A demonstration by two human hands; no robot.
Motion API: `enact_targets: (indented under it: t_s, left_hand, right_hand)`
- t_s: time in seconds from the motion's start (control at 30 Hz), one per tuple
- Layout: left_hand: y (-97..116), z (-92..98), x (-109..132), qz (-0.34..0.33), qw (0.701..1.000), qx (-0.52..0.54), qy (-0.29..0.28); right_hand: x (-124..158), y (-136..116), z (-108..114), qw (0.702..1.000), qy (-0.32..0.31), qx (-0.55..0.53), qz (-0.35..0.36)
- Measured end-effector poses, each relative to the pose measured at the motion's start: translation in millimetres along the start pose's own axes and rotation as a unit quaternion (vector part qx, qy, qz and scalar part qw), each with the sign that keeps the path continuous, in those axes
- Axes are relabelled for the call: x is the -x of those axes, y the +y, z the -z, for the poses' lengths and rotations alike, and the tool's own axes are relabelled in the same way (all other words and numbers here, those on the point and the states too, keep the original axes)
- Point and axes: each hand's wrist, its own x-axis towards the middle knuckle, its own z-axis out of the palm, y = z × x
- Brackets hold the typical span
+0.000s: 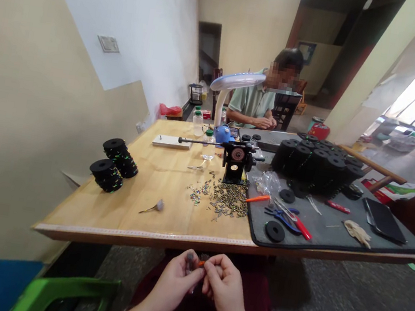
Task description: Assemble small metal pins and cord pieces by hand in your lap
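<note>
Left hand [171, 282]: nearest the lens, over the lap below the table edge; fingers curled in, pinching the left end of an orange-tipped piece [201, 263].
Orange-tipped piece: between both sets of fingertips, just under the table edge; too small to make out further.
Right hand [225, 284]: beside the left, fingers bent shut on the same piece from the right.
Wooden table [151, 215]: bare top ahead of the hands.
Black spool stacks [113, 164]: two, lying near the table's left edge.
Metal bits [227, 201]: loose heap at mid-table, just left of the grey mat.
Winding device [236, 162]: black, upright behind the heap, a rod pointing left.
Desk lamp [238, 81]: white and blue, behind the device.
Co-worker [257, 103]: seated at the far end, hands together on the table.
Grey mat [337, 234]: covers the table's right part.
Scissors [280, 215]: blue handles, on the mat's near side.
Upright spools [320, 165]: crowded at the mat's far side.
</note>
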Motion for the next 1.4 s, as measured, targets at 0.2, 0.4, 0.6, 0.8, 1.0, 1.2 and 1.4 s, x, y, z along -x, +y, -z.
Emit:
enact_targets:
  t_s: [0.2, 0.4, 0.6, 0.8, 1.0, 1.2, 1.4]
  left_hand:
    - [0, -1.5, 1, -0.017, 1.000, -0.015, 0.000]
    - [9, -6.0, 4, 0.015, 0.998, 0.065, 0.012]
    - [9, -4.9, 4, 0.049, 0.994, 0.099, -0.020]
    - [7, -2.9, 1, 0.047, 0.996, 0.075, 0.011]
    - [3, -0.1, -3, 0.026, 0.999, 0.040, 0.012]
    - [3, 0.6, -5, -0.013, 1.000, 0.003, 0.021]
    - [3, -0.3, -3, -0.027, 0.999, -0.010, 0.021]
  right_hand:
    - [0, 2, 0, 0.999, 0.002, 0.018, 0.027]
    - [-2, 3, 1, 1.000, 0.008, -0.001, 0.021]
    - [-4, 9, 3, 0.999, -0.005, -0.034, -0.008]
    - [-1, 14, 9, 0.998, -0.004, -0.023, -0.053]
    - [10, 9, 12, 0.995, -0.036, -0.027, -0.093]
    - [11, 11, 9, 0.990, -0.058, -0.071, -0.108]
    - [10, 7, 8, 0.985, -0.058, -0.102, -0.126]
